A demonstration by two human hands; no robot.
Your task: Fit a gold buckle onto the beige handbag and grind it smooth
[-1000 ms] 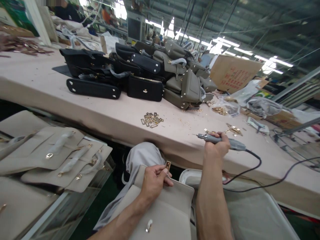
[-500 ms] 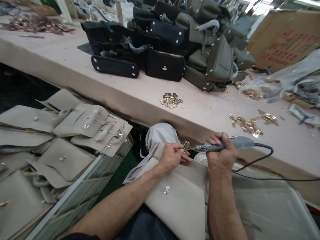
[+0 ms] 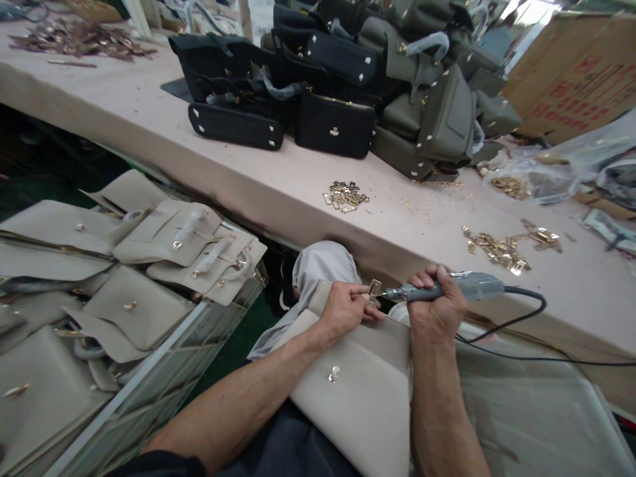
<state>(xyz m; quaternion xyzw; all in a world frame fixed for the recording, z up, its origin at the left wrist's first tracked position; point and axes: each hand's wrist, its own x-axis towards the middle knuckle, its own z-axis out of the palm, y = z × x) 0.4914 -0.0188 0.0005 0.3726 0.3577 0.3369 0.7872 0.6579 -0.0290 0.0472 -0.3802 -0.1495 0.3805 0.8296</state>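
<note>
On my lap lies a beige handbag [image 3: 362, 391] with a small metal clasp [image 3: 334, 375] on its front. My left hand [image 3: 345, 308] is closed in a pinch at the bag's upper flap edge, holding a gold metal plate [image 3: 374, 287] there. My right hand [image 3: 437, 301] grips a grey electric screwdriver [image 3: 460, 287], held nearly level with its bit pointing left. The bit's tip meets the plate or sits right beside it; I cannot tell which. A black cord [image 3: 534, 298] runs from the screwdriver's back end to the right.
Beige bags [image 3: 134, 305] fill a crate [image 3: 199, 358] at the left. Black bags [image 3: 335, 126] and olive bags [image 3: 442, 126] are heaped on the table [image 3: 238, 175]. Gold plates [image 3: 345, 197] and more gold pieces [image 3: 497, 248] lie nearer. A cardboard box [image 3: 571, 79] stands at the back right.
The view has shifted slightly, so the table and bags appear a little to the right. The screwdriver bit has come slightly closer to my left fingers. Both hands keep their holds.
</note>
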